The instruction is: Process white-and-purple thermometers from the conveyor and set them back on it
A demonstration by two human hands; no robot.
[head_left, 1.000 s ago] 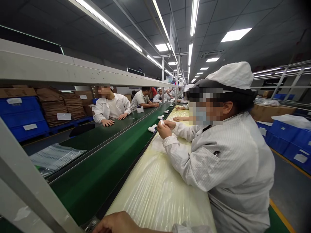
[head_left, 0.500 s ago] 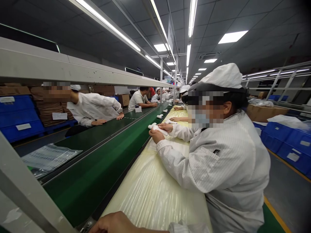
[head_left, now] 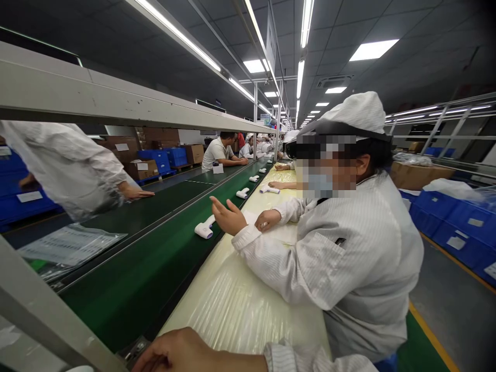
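At the bottom edge, my right hand reaches in from the right, its fingers bent and pointing left. The fingertips run out of the picture, so what they may hold is hidden. It lies over the near end of the yellowish plastic-covered table, close to a metal bracket beside the belt. My left hand is out of view. Farther along the green belt, a white gun-shaped device with a purplish end lies near a co-worker's raised open hand. A sliver of something white shows at the bottom left.
A co-worker in a white coat sits close on the right. Several more white devices lie along the belt. Across it are a plastic bag with printed sheets and a person's white sleeve. A pale beam runs above.
The co-worker on the right has let go of a white device, which now lies on the belt. The person across has moved left. My right hand has shifted slightly left and up.
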